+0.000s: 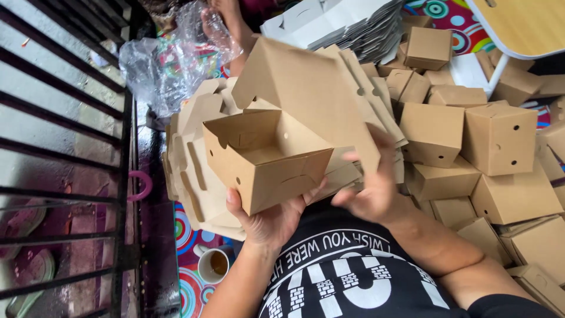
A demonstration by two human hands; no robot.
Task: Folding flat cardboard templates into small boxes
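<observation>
Black shirt (347, 277) with white print fills the bottom edge, closest to the lens, and both forearms rise from it. One half-folded box (268, 156) of brown card sits just above the chest, its open mouth facing up and left: the left hand (272, 218) cups it from underneath, thumb on the near wall, so the base is braced, while the right hand (371, 188) pinches the edge of the raised lid flap (306, 88), holding it tilted over the opening. Behind the box lies one stack of flat brown blanks (194, 171), fanned, within reach of the left hand. To the right a heap of finished boxes (471, 141) spreads to the frame edge; about fifteen show, though those at the margins are cut off. Beyond them, one pile of flat white-faced blanks (347, 23). One cup (213, 265) with brown liquid stands on the patterned mat (188, 235) by the left forearm. One crumpled clear bag (170, 59) lies near the black bars (65, 147), touched by another person's hand (226, 15).
</observation>
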